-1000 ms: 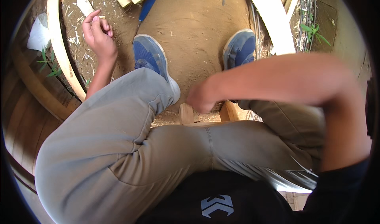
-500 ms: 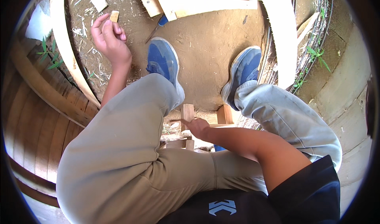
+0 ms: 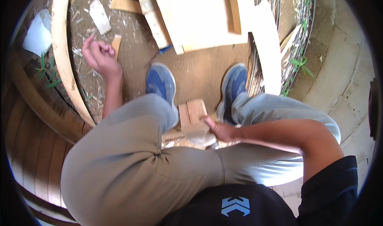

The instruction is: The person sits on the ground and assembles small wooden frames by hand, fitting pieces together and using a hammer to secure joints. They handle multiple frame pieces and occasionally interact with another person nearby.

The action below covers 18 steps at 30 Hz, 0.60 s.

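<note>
In my right hand (image 3: 223, 131) is a short reddish-brown wooden block (image 3: 194, 111) with a dark line running along its face. My thumb lies at its right edge and the hand is closed on it, between my knees; its lower end is blurred. My left hand (image 3: 101, 62) hangs out to the left beyond my knee, fingers loosely curled and apart, with nothing visible in them. Just behind its fingers a small wooden offcut (image 3: 116, 46) shows, partly hidden by the hand.
A pale wooden frame (image 3: 215, 42) lies ahead of my shoes, with a blue handle (image 3: 165, 49) partly under its edge. Scattered wood pieces (image 3: 99, 16) and shavings lie at the far left. A curved-looking plank (image 3: 62, 54) runs along the left; metal rods (image 3: 309, 30) run along the right.
My right hand has lifted and turned the wooden block, so a wider face shows. The view has tilted, moving the ground things lower. My left hand stays at the left, without the offcut.
</note>
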{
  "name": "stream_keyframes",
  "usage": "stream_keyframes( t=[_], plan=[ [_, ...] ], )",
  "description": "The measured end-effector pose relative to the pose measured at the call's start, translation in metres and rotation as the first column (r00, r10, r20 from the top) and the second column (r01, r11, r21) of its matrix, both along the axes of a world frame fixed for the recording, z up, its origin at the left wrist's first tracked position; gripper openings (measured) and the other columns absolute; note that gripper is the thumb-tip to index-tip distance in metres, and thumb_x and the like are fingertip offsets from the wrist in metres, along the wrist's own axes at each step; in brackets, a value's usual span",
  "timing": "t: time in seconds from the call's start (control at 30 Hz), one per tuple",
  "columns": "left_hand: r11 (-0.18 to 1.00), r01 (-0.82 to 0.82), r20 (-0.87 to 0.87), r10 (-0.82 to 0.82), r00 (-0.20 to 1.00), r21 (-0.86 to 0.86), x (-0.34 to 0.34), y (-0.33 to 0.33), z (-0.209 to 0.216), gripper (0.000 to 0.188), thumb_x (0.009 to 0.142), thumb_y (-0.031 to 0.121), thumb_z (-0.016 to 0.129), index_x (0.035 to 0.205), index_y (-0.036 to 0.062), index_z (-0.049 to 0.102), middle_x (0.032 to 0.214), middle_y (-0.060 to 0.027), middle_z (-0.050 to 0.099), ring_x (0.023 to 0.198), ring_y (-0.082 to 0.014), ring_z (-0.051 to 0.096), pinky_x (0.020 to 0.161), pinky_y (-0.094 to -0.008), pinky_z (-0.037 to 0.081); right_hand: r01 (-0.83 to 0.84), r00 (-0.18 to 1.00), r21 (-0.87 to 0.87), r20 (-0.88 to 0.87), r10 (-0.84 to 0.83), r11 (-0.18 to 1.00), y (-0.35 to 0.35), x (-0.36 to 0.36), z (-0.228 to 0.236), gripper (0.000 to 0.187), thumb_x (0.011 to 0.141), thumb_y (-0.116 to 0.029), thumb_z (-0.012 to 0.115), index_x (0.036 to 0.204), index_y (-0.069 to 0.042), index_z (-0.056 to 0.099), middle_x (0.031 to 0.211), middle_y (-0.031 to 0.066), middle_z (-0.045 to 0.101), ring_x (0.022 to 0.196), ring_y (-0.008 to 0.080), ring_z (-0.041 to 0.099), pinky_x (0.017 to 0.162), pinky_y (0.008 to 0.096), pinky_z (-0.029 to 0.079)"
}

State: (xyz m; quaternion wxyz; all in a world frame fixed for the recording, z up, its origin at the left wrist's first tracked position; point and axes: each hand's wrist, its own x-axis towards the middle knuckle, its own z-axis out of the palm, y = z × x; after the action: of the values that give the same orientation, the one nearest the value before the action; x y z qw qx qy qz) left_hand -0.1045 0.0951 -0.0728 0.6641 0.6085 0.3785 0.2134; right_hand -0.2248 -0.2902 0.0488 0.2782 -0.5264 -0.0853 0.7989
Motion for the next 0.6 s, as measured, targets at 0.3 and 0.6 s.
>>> stream_keyframes(
  t=[0.3, 0.6],
  plan=[
    [0.993, -0.007, 0.052, 0.001, 0.999, 0.114, -0.021, 0.021, 0.018, 0.025, 0.101, 0.015, 0.041, 0.121, 0.0018, 0.049, 0.072, -0.0017, 0.046, 0.057, -0.0083, 0.041, 0.049, -0.0219, 0.033, -0.997, 0.057, 0.008, 0.735, 0.675, 0.076, 0.15, 0.072, 0.015, 0.048, 0.096, -0.026, 0.057, 0.14, -0.009, 0.048, 0.137, 0.0134, 0.052, 0.131, 0.0364, 0.048, 0.104, 0.0604, 0.039],
    [0.989, 0.068, 0.053, -0.076, 0.996, 0.134, -0.015, 0.016, 0.027, 0.026, 0.101, 0.016, 0.042, 0.123, 0.003, 0.048, 0.074, -0.002, 0.046, 0.058, -0.0079, 0.043, 0.05, -0.0214, 0.035, -0.972, 0.167, 0.2, 0.959, 0.23, -0.125, 0.104, 0.013, -0.034, 0.042, 0.102, -0.025, 0.038, 0.142, -0.012, 0.038, 0.157, 0.0103, 0.026, 0.148, 0.0277, 0.023, 0.121, 0.061, 0.016]
  ],
)
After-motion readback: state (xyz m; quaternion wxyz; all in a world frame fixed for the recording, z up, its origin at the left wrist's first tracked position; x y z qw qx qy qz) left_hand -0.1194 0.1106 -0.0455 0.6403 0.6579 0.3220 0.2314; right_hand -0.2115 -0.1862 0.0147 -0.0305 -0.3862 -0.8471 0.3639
